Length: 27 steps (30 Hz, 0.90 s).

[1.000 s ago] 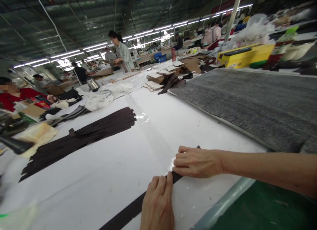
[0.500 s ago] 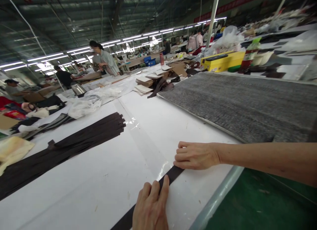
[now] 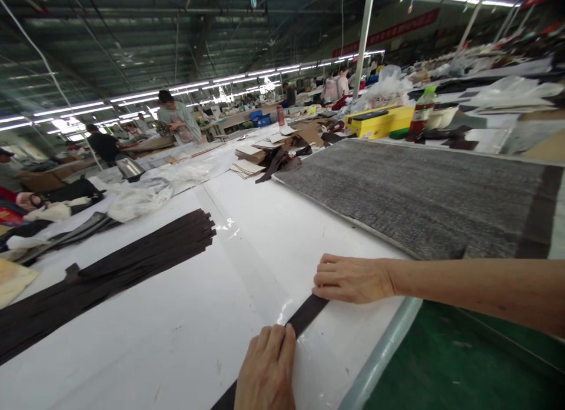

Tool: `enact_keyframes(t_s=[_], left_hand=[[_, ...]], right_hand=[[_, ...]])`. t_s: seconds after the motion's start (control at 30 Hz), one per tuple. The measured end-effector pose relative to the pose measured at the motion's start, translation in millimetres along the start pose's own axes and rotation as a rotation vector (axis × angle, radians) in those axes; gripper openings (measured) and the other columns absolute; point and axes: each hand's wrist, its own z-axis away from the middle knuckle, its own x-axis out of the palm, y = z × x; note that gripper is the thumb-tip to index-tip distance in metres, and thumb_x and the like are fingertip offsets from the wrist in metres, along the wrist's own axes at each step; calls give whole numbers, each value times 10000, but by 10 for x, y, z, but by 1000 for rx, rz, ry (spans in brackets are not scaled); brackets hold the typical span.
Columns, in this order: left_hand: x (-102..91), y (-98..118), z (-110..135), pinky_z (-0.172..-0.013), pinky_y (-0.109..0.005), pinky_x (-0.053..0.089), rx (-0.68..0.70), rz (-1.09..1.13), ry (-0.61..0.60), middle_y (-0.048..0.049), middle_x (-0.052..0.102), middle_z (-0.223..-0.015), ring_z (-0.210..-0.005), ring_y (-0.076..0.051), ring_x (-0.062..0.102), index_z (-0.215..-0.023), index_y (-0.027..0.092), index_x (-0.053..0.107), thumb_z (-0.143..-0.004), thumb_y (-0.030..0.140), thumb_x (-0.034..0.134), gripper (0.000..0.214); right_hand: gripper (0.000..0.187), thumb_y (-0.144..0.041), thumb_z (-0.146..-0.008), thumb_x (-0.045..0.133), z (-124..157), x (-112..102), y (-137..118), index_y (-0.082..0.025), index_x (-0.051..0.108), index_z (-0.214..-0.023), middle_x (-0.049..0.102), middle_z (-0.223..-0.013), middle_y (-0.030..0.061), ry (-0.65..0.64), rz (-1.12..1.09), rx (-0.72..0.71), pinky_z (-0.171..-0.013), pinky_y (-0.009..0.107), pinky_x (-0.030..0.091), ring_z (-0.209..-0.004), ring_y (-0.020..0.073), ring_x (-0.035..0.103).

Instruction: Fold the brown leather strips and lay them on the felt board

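A narrow dark brown strip point(image 3: 308, 313), which looks like fabric or thin leather, lies flat on the white tabletop point(image 3: 247, 269) and runs diagonally under both hands. My right hand point(image 3: 353, 279) has its fingers curled over the strip's far end, thumb side toward me. Lower down, my left hand point(image 3: 267, 363) presses on the same strip with fingers bent and close together; its thumb is hidden. The strip reappears below the left hand at the bottom edge. To the left lies a thick bundle of similar dark strips point(image 3: 145, 263), their ends fanned.
A grey felt-like sheet point(image 3: 406, 192) covers the table's right side. Cardboard pieces point(image 3: 249, 154), a yellow box point(image 3: 379, 122) and a bottle point(image 3: 421, 115) stand beyond. Plastic bags point(image 3: 141, 195) lie at left. The table edge point(image 3: 384, 351) drops to a green floor. A co-worker point(image 3: 174, 119) stands farther back.
The camera view has shifted slightly, moving the background leftward. My left hand's fingers have drawn closer together on the strip; my right hand stays at its end.
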Motion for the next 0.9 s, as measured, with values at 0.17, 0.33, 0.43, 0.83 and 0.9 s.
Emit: enact_keyframes(t_s=[0.17, 0.33, 0.43, 0.83, 0.9], left_hand=[[-18, 42, -61, -752, -318, 432, -4, -50, -1, -57, 588, -964, -874, -212, 517, -1325, 117, 430, -690, -70, 426, 662], [-16, 94, -121, -736, -315, 414, -10, -100, -1, -51, 575, -986, -854, -209, 499, -1349, 155, 440, -716, -23, 481, 659], [-17, 116, -145, -730, -316, 410, -14, -120, 10, -48, 567, -969, -841, -208, 497, -1316, 180, 485, -750, 10, 499, 592], [-7, 88, -248, -760, -309, 464, 69, -72, 26, -72, 623, -1030, -878, -209, 551, -1218, 130, 534, -686, -45, 446, 566], [-9, 110, -262, -760, -304, 471, 80, -81, 37, -71, 625, -1008, -867, -209, 551, -1204, 123, 541, -689, -45, 449, 550]], right_hand=[[223, -101, -982, 349, 35, 16, 15, -124, 566, -1025, 565, -906, 83, -20, -49, 31, -803, 351, 361, -852, 189, 496], [238, -127, -998, 339, 60, -19, 9, -130, 577, -993, 563, -871, 72, -52, -22, 41, -811, 351, 354, -826, 190, 480], [251, -120, -998, 331, 100, -32, 3, -128, 582, -995, 567, -876, 73, -47, -21, 64, -814, 349, 356, -819, 184, 483], [317, -92, -981, 297, 361, -32, 1, -118, 564, -1149, 603, -983, 114, 17, -107, 166, -876, 381, 376, -917, 194, 529], [324, -82, -967, 301, 383, -41, 8, -123, 566, -1149, 603, -985, 113, 20, -111, 174, -882, 389, 369, -923, 198, 530]])
